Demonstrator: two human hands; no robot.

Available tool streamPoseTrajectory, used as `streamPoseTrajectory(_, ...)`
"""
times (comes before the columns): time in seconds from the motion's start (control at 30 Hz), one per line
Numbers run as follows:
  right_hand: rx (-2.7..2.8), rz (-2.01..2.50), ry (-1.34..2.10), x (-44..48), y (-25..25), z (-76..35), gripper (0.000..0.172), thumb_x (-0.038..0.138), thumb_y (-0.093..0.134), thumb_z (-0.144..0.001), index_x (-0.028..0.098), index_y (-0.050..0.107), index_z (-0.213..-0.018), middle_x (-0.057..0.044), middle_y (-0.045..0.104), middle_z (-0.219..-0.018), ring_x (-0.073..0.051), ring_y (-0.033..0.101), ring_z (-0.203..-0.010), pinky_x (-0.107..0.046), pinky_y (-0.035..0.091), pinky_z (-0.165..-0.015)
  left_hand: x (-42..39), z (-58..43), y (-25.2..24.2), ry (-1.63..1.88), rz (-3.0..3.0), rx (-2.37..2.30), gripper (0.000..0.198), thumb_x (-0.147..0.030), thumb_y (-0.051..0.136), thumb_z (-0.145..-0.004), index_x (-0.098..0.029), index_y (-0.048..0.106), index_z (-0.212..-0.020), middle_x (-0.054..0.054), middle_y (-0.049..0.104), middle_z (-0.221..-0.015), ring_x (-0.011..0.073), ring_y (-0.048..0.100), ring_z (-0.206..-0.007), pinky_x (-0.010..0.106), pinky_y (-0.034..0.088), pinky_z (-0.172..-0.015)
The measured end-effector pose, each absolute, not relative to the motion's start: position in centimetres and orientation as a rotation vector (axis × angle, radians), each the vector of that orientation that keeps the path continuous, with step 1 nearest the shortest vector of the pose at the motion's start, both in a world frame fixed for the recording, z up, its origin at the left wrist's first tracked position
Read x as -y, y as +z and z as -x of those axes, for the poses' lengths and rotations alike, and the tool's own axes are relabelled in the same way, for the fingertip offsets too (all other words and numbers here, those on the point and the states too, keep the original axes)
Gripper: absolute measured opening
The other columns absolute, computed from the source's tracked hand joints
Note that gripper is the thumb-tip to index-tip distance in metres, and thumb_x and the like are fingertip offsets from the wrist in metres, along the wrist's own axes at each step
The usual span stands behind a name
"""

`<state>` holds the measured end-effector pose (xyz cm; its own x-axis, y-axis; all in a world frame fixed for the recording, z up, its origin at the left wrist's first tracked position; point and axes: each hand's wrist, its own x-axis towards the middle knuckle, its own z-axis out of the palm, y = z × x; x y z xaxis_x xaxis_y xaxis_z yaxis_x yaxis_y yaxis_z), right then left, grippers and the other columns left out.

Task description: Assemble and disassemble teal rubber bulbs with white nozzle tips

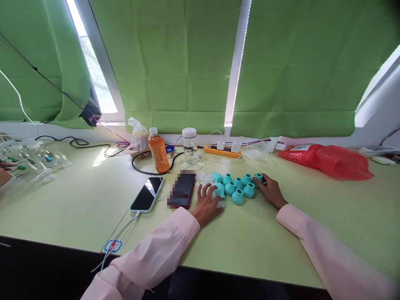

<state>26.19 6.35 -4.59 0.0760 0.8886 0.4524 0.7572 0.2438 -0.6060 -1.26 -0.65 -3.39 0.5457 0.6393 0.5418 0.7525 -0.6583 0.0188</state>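
Note:
Several small teal bulb-shaped pieces [238,188] sit in a cluster on the pale green table [78,204], with a few white translucent bits at their left. My left hand [206,205] rests on the cluster's left end, fingers curled over a teal piece [220,190] and the white bits. My right hand [270,191] lies at the right end, its fingertips closed round a teal piece [258,178]. Both arms wear pale pink sleeves.
Two phones [147,194] [182,190] lie left of my hands, one on a white cable. An orange drink bottle [158,156], a clear jar [190,145], an orange power strip [222,151] and a red plastic bag [326,160] stand behind. Another person's hand [3,173] and clear packets are at far left.

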Motion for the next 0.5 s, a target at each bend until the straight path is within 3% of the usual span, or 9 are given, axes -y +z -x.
streamPoseTrajectory(0.13,1.686,1.538,0.219,-6.27,-4.72,-25.95,0.038,0.049,0.042,-0.072,0.015,0.054,-0.085,-0.002,0.058,-0.067,-0.015,0.05,-0.058,-0.026,0.039,-0.056,0.76,1.08,-3.69,-0.724,2.577,0.796,0.021,-0.033,0.046,-0.078,-0.016,0.051,-0.09,0.009,0.052,-0.093,0.0237,0.047,-0.087,0.04,0.039,-0.071)
streamPoseTrajectory(0.27,1.676,1.552,0.246,-6.12,-4.84,-25.88,0.037,0.047,0.043,-0.072,0.015,0.054,-0.088,-0.003,0.059,-0.071,-0.015,0.052,-0.059,-0.027,0.041,-0.057,0.52,0.89,-3.88,-0.66,2.737,0.671,0.021,-0.028,0.038,-0.082,-0.013,0.051,-0.089,0.004,0.054,-0.069,0.0164,0.05,-0.066,0.027,0.04,-0.055)
streamPoseTrajectory(0.5,1.644,1.553,0.361,-5.78,-5.36,-26.02,0.039,0.045,0.045,-0.072,0.017,0.052,-0.099,-0.004,0.06,-0.085,-0.017,0.055,-0.071,-0.031,0.043,-0.068,0.22,0.78,-3.28,-0.715,2.844,1.014,0.023,-0.013,0.036,-0.08,-0.018,0.046,-0.099,0.006,0.053,-0.084,0.0164,0.049,-0.075,0.028,0.04,-0.061)
